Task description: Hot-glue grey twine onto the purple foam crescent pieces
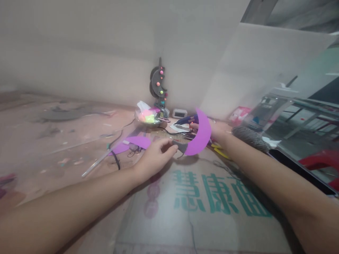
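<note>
A purple crescent-shaped foam piece (201,135) is held upright between both hands above a flattened cardboard sheet (201,208). My left hand (156,157) pinches its grey lower tip, fingers closed. My right hand (218,129) sits behind the upper part of the crescent, mostly hidden by it, fingers touching the top end. A blue glue gun (185,120) lies just beyond the right hand. Another purple foam scrap (139,141) lies on the table to the left.
A dark crescent ornament with coloured pom-poms (159,84) stands in the corner by a metal bowl of bright pieces (148,118). A grey yarn ball (249,138), yellow-handled tool (221,151), clear rod (96,163) and black cables lie around. White walls close the back.
</note>
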`<state>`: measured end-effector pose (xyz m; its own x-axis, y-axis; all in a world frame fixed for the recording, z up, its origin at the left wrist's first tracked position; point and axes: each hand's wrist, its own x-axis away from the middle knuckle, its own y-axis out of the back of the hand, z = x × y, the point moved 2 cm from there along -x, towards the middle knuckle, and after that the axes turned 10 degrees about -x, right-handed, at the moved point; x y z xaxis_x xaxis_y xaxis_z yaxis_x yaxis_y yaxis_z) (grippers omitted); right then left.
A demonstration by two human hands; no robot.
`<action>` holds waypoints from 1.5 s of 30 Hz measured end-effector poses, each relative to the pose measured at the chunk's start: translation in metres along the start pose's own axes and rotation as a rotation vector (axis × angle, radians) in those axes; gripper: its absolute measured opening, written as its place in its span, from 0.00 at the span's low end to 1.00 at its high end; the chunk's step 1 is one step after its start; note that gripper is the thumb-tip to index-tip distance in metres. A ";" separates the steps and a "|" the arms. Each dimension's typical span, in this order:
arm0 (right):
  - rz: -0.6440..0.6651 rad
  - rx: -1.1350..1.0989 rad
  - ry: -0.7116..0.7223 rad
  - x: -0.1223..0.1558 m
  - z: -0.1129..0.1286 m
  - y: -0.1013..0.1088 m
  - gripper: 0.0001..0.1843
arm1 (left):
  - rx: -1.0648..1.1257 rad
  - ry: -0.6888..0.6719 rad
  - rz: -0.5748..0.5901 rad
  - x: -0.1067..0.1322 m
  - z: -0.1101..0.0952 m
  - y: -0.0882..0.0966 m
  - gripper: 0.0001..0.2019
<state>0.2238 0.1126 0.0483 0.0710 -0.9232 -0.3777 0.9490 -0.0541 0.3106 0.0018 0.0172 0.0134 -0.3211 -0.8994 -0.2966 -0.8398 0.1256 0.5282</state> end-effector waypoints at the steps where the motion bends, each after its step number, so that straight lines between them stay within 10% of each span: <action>1: -0.022 0.030 -0.019 0.000 0.000 0.005 0.08 | 0.002 0.003 -0.003 0.000 0.000 0.000 0.12; 7: -0.183 0.123 0.001 0.026 0.007 0.028 0.18 | 0.069 0.058 -0.016 -0.003 0.004 0.000 0.12; 14: 0.332 0.190 0.000 0.093 0.030 -0.019 0.14 | 0.177 0.137 -0.065 -0.009 0.011 0.000 0.13; 21: 0.440 0.325 0.268 0.120 0.045 -0.051 0.07 | 0.077 0.054 -0.085 -0.007 0.008 0.001 0.13; 37: 0.159 0.485 0.336 0.106 0.076 -0.007 0.09 | -0.164 -0.112 0.044 0.000 -0.003 -0.001 0.10; 45: 0.270 0.598 0.408 0.094 0.066 0.010 0.06 | -0.167 -0.075 0.059 0.000 -0.002 0.000 0.09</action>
<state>0.2195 0.0004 0.0736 0.4945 -0.7264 -0.4773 0.5632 -0.1506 0.8125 0.0030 0.0157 0.0151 -0.4046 -0.8582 -0.3159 -0.7361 0.1006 0.6694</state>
